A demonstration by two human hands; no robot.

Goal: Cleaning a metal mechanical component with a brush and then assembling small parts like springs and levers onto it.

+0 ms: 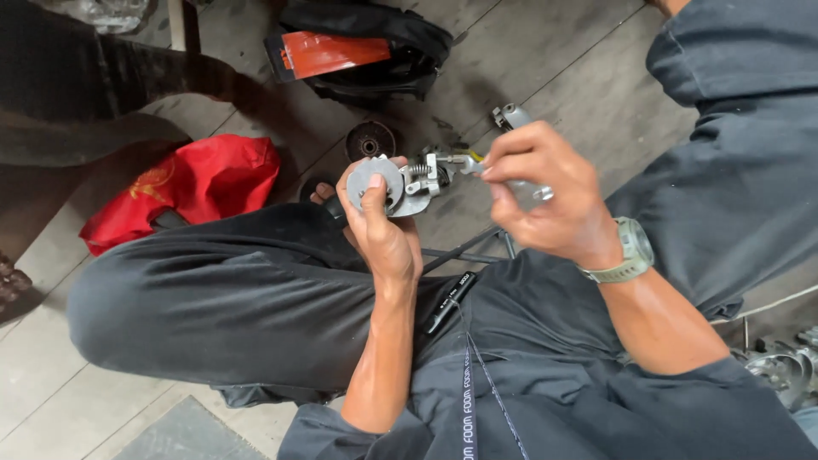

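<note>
My left hand (381, 226) grips a grey metal mechanical part (400, 183) with a round disc face and a small spring, thumb pressed on the disc. My right hand (545, 196), with a grey wristwatch (632, 252) on its wrist, pinches a slim silver tool (471, 165) whose tip meets the part's right side. Both hands are held above my lap in dark trousers.
A red bag (200, 183) lies on the tiled floor at left. A black bag with an orange card (358, 51) sits at the top. A round dark metal disc (370, 140) and a grey metal piece (509, 115) lie on the floor. Metal parts (788, 370) rest at right.
</note>
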